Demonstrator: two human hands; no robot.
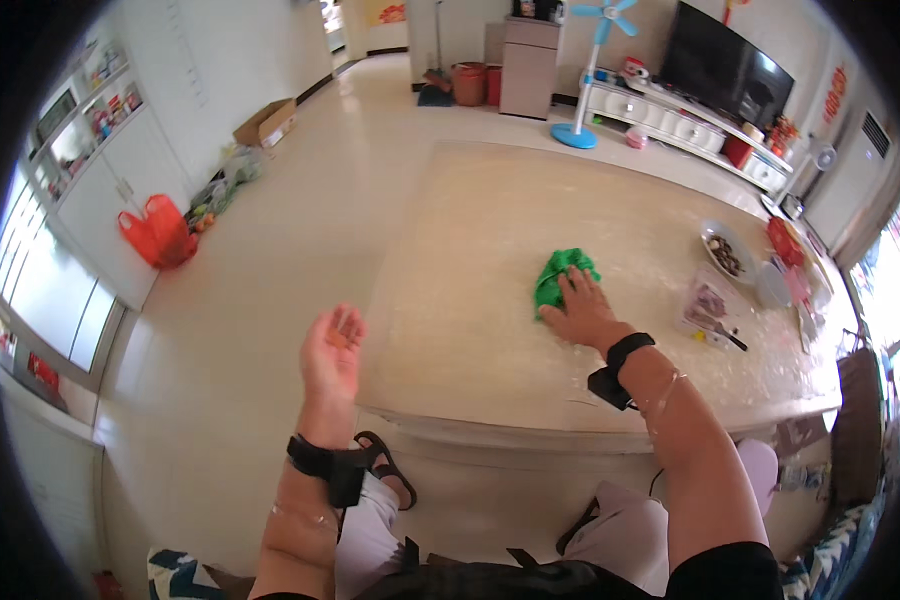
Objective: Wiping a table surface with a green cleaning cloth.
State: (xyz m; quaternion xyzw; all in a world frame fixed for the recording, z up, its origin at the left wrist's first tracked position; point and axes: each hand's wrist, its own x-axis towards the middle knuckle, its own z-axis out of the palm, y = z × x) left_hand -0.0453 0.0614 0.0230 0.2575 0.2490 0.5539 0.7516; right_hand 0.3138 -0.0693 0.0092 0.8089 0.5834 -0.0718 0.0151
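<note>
My right hand [581,307] lies flat with its fingers spread on a crumpled green cloth [553,283], which rests on the pale table [480,225]. My left hand [335,349] is raised beside the table's left edge, palm up, fingers curled. A small orange-brown thing [338,339] sits in its palm, too small to name. To the right of the cloth on the table are an oval dish [746,266] with dark pieces in it and a clear plastic tray [694,289] with purplish contents. A dark-handled utensil [731,337] lies across the tray's near side.
A white bowl [773,286] and red packaging [785,241] stand at the table's right end. Beyond the table is a blue and white standing fan [574,135]. A red plastic bag [161,236] and an open cardboard box [266,122] are on the floor at left.
</note>
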